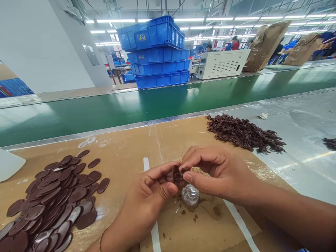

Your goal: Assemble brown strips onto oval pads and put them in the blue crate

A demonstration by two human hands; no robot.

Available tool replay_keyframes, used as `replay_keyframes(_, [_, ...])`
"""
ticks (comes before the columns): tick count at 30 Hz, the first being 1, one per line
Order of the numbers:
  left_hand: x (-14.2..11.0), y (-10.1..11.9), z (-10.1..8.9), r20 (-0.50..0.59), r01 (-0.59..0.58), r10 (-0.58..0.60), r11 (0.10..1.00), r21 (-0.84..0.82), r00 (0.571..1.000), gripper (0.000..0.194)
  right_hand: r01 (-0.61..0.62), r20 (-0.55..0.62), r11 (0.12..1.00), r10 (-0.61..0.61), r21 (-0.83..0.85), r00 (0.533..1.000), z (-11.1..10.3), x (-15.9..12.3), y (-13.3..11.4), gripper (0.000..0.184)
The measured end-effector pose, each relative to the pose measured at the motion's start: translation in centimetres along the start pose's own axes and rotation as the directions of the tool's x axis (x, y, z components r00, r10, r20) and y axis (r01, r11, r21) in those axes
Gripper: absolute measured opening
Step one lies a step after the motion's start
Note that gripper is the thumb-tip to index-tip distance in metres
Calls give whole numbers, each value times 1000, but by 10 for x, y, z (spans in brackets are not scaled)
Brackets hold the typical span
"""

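Note:
My left hand (152, 196) is closed, pinching a dark brown oval disc (176, 172) between thumb and fingers. Against the disc, my right hand (212, 171) holds a small dark brown piece (184, 170) between thumb and fingertips; its exact shape is partly hidden. Just below the fingers a small clear round container (190, 195) stands on the brown paper. A heap of similar brown oval discs (55, 196) lies to the left. Beyond my right hand is a pile of thin, branching dark brown pieces (241, 131).
Brown paper (126, 147) covers the table, with white tape strips (155, 234) and dark spots on it. A green conveyor belt (110, 108) crosses behind. Stacked blue crates (160, 66), a cream metal machine (223, 63) and large brown bags (265, 47) stand past it. People work far behind.

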State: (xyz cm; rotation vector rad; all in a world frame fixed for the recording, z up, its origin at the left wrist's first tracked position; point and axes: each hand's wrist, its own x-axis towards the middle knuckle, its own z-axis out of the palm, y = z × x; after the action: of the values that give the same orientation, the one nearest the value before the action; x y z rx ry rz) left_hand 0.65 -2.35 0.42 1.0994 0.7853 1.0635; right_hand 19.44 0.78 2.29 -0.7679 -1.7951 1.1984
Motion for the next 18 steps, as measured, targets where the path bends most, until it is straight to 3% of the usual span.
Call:
replay_keyframes(9, [-2,-1,-3,1,-3,3,1000,15,1000,26,-53,27,993,51,106,998,3,1,5,5])
replay_keyframes(18, [-1,-3,-4,-26,-2,3,998,55,1000,27,-53,17,995,52,85,999,2,2,5,7])
